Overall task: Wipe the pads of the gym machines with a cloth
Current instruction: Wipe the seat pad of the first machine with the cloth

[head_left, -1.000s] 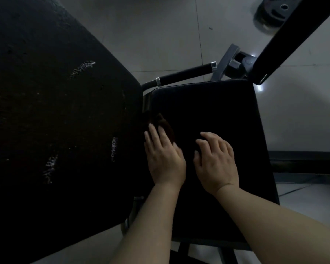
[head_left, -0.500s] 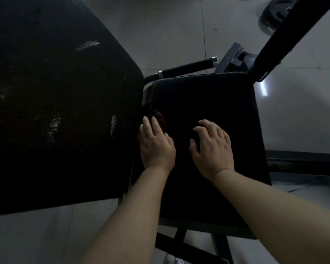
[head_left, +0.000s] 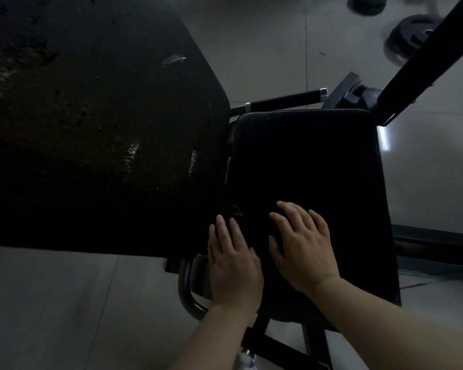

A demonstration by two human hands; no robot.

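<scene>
**Two hands flat on a gym seat pad**

While dim light leaves most of the machine black, the head view shows both hands laid side by side on the near end of the seat pad (head_left: 305, 161). Left hand (head_left: 234, 265) lies palm down with fingers straight, its grip holding nothing closed; a dark cloth (head_left: 235, 212) shows just past its fingertips, near the pad's left edge, though how far the cloth reaches under the hand cannot be told. Right hand (head_left: 304, 249) rests flat just beside it, fingers spread and extended, grasping nothing. A large worn back pad (head_left: 91, 129) fills the left. Beyond the seat a handle (head_left: 286, 98) juts out, and weight plates (head_left: 409, 41) lie on the tiled floor (head_left: 265, 44).
</scene>
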